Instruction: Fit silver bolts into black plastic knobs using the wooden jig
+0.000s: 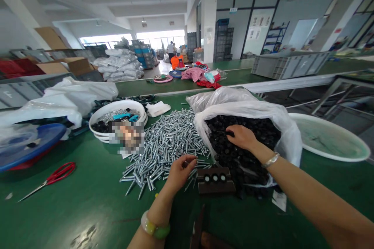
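My right hand (241,137) reaches into a white plastic bag (292,140) full of small black parts (217,134), its fingertips pinched around a black part. My left hand (181,169) is at the right side of a heap of silver bolts (163,144), thumb and fingers pressed together; what they hold is too small to make out. A dark block (216,189) with three round pale-centred pieces in a row lies just right of my left hand, in front of the bag. A dark tool (198,227) lies near the front edge.
Red-handled scissors (61,172) and a blue tray (43,144) are on the left. Stacked white tubs (96,132) stand behind the bolts. A white oval tray (333,140) is at the right. Grey crates (289,66), cloths (194,74) and people (171,48) are farther back.
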The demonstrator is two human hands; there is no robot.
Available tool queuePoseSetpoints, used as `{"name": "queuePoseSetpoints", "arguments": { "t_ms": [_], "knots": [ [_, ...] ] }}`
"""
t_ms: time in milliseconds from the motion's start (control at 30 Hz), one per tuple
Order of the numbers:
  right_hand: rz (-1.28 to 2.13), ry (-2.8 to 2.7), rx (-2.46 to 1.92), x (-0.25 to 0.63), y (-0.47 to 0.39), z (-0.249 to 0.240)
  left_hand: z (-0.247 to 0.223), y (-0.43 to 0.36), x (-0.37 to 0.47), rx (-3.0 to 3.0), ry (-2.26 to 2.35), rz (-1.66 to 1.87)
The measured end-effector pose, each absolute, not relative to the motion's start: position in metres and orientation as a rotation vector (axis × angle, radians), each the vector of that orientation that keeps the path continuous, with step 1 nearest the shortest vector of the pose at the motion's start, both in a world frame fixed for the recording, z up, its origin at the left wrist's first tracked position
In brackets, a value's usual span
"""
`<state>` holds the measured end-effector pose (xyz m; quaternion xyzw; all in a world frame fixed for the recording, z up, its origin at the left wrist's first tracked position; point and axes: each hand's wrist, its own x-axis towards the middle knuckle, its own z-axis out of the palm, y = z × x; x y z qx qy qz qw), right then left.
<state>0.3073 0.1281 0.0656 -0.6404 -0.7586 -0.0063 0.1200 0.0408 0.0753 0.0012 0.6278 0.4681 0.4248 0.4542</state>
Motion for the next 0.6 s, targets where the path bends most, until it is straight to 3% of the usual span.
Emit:
{"name": "queuePoseSetpoints", "arguments": {
  "t_ms": [100, 167, 267, 433, 600],
  "knots": [
    [0.097, -2.289, -1.659, 0.273, 0.108, 0.078, 0.015, 0.074, 0.040, 1.337, 1.010, 1.090],
    [0.282, -2.405, -1.298, 0.244, 0.095, 0.083, 0.023, 0.072, 0.041, 1.219, 0.862, 1.080],
    [0.289, -2.458, -0.967, 0.211, 0.088, 0.084, 0.027, 0.069, 0.041, 1.121, 0.768, 1.123],
    [0.119, -2.628, -1.095, 0.202, 0.111, 0.072, 0.015, 0.079, 0.026, 0.998, 0.937, 1.287],
    [0.146, -2.954, -0.942, 0.198, 0.132, 0.046, -0.004, 0.091, 0.020, 1.083, 1.114, 1.365]
  ]
}}
